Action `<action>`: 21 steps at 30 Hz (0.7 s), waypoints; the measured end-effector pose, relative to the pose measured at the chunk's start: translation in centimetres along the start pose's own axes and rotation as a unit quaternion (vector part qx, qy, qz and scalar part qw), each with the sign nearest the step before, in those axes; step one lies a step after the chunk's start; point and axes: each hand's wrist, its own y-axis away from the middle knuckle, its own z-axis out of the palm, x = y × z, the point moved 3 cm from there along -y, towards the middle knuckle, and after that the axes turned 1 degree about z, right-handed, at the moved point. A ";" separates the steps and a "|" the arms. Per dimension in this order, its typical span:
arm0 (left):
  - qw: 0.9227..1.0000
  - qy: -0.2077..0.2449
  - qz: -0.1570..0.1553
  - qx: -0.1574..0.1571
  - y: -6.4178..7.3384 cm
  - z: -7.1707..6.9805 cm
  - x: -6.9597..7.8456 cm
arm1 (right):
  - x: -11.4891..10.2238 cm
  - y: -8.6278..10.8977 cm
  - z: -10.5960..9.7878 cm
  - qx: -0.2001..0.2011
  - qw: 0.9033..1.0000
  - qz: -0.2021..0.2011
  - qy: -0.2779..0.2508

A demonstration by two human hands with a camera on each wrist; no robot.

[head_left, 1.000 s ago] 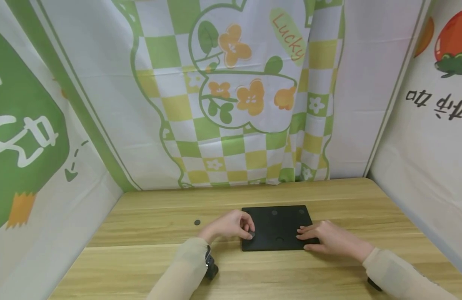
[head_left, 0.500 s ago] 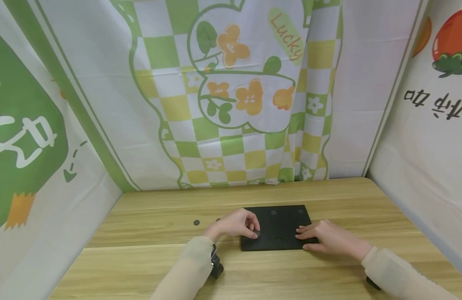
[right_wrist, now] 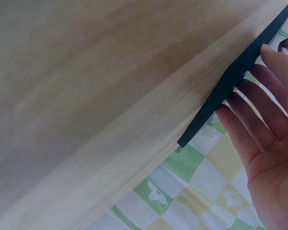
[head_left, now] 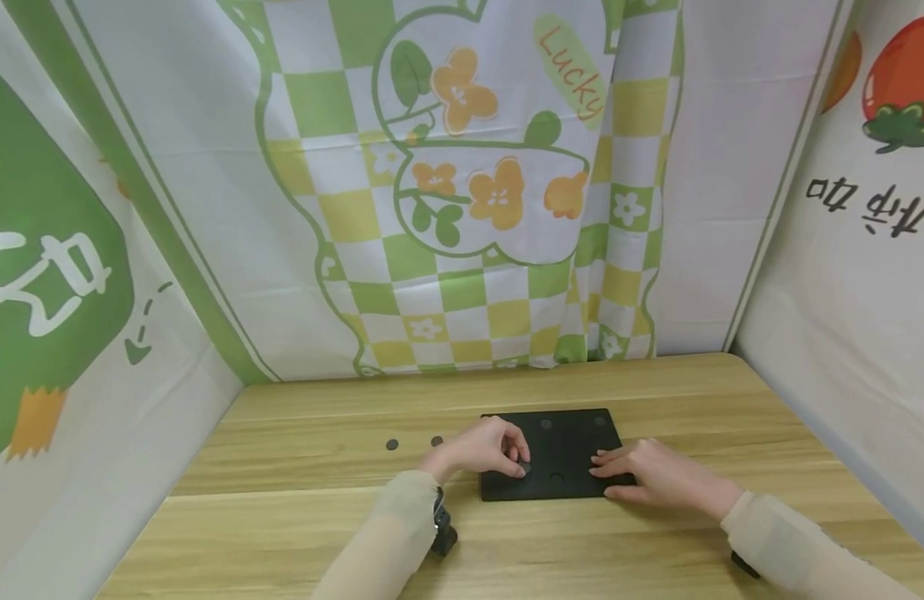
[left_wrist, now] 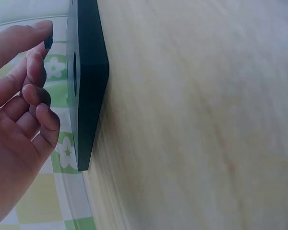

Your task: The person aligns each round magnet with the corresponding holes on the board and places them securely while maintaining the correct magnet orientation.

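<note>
A flat black rectangular board (head_left: 570,450) lies on the wooden table. My left hand (head_left: 482,446) is over its left part, thumb and index finger pinching a small dark disc (left_wrist: 48,42); the other fingers are curled loosely. The disc is above the board surface in the left wrist view. My right hand (head_left: 660,473) rests on the board's right side, fingertips (right_wrist: 222,111) on its face. Round spots show on the board: a disc-like one at the back middle (head_left: 546,424), another near the back right corner (head_left: 600,422), and a round recess (head_left: 556,477) at the front.
Two small dark discs, one farther left (head_left: 392,444) and one beside the left wrist (head_left: 437,441), lie on the wooden table (head_left: 304,467). A checkered curtain (head_left: 462,292) hangs behind the table, with printed cloth walls on both sides.
My left hand has moved rightward over the board with the pinched disc, uncovering a second disc on the table. My right hand has stayed in place on the board.
</note>
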 end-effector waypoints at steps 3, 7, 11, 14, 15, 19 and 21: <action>1.000 0.001 0.002 0.002 -0.1 0.1 0.1 | 0.0 0.0 0.0 0.003 1.000 -0.004 0.001; 1.000 -0.001 0.005 0.004 -0.4 0.3 0.3 | -0.1 0.0 0.0 0.006 1.000 -0.008 0.000; 1.000 -0.006 0.008 0.002 -0.6 0.6 0.5 | -0.1 0.0 0.0 0.004 1.000 -0.006 -0.002; 1.000 -0.011 0.010 0.001 -0.8 0.7 0.6 | -0.1 0.0 0.0 0.003 1.000 -0.004 -0.004; 1.000 -0.014 0.011 0.002 -0.9 0.8 0.6 | -0.1 0.0 0.0 0.004 1.000 -0.004 -0.004; 1.000 -0.026 0.016 0.004 -1.2 1.0 0.7 | -0.1 0.0 0.1 0.005 1.000 -0.004 -0.001; 0.999 -0.028 0.016 0.004 -1.3 1.1 0.8 | 0.0 0.0 0.1 0.005 1.000 -0.006 0.000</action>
